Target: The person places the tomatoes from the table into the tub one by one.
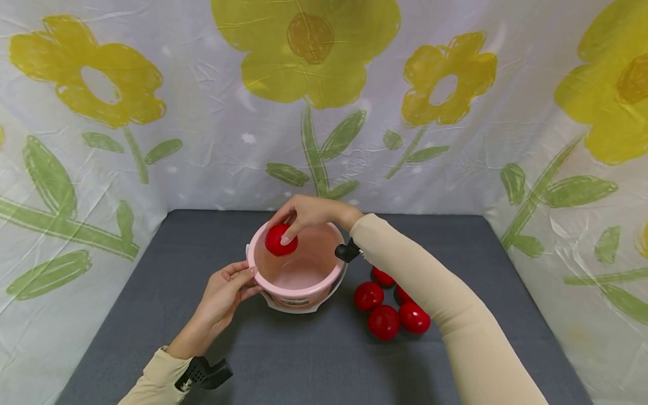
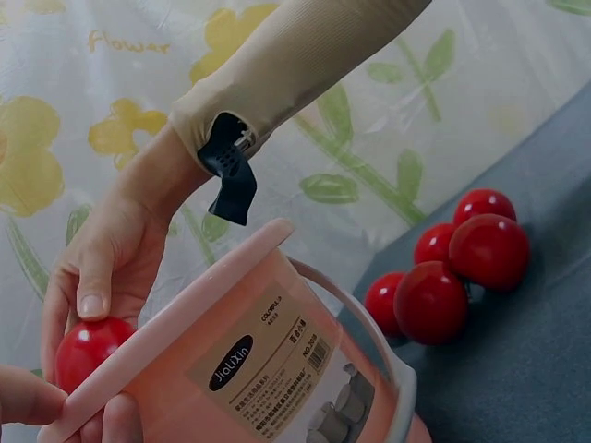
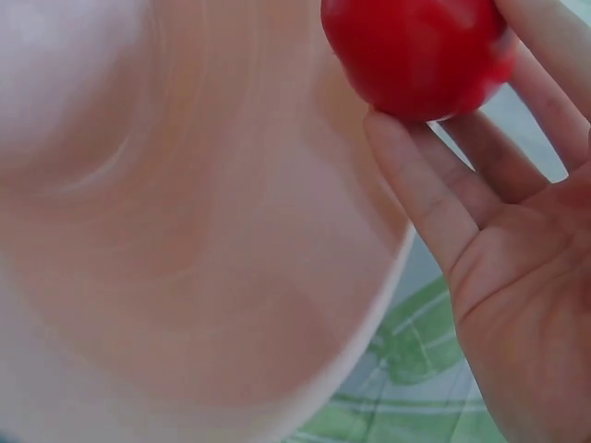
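Head: right hand (image 1: 315, 212) pinches a glossy round red ball (image 1: 281, 243) at the mouth of a round pink plastic bucket (image 1: 298, 293); left hand (image 1: 223, 292) grips its rim. Five more glossy red balls (image 1: 383, 323) on the dark grey table (image 1: 304, 360), right of it.

Left wrist: thumb and fingers straddle the rim; printed paper label (image 2: 263, 365) on the wall.

Right wrist: fingers curved round the ball.

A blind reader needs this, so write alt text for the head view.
A person's right hand holds a round red fruit at the mouth of a pink bucket while the left hand pinches its rim. Five more fruits lie right of the bucket on a dark table; a flower-patterned sheet hangs behind.
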A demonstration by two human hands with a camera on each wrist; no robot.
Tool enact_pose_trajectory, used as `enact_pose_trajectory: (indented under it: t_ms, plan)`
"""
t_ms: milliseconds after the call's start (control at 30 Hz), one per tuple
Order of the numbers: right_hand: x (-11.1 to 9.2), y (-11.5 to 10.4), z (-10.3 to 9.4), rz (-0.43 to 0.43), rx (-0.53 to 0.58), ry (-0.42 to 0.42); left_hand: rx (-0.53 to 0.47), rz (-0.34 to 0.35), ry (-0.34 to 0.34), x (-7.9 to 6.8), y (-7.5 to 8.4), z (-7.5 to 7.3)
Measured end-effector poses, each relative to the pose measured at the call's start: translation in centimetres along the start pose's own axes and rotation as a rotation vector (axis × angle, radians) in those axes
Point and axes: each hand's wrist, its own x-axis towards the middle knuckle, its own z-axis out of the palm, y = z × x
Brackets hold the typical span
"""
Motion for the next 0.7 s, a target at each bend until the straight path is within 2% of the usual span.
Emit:
enact_pose_trajectory:
  t_ms: [233, 433, 700]
  plan:
    - [0.9, 0.0, 1.0, 0.028, 0.037, -0.043, 0.024, -0.011, 0.018, -0.1, 0.1, 0.1]
    - [1.1, -0.1, 1.8, 0.056, 0.060, -0.076, -0.015, 0.000, 0.019, 0.0, 0.1, 0.2]
    - [1.5, 0.2, 2.4, 0.093, 0.017, -0.101, -0.015, 0.000, 0.020, 0.0, 0.0, 0.2]
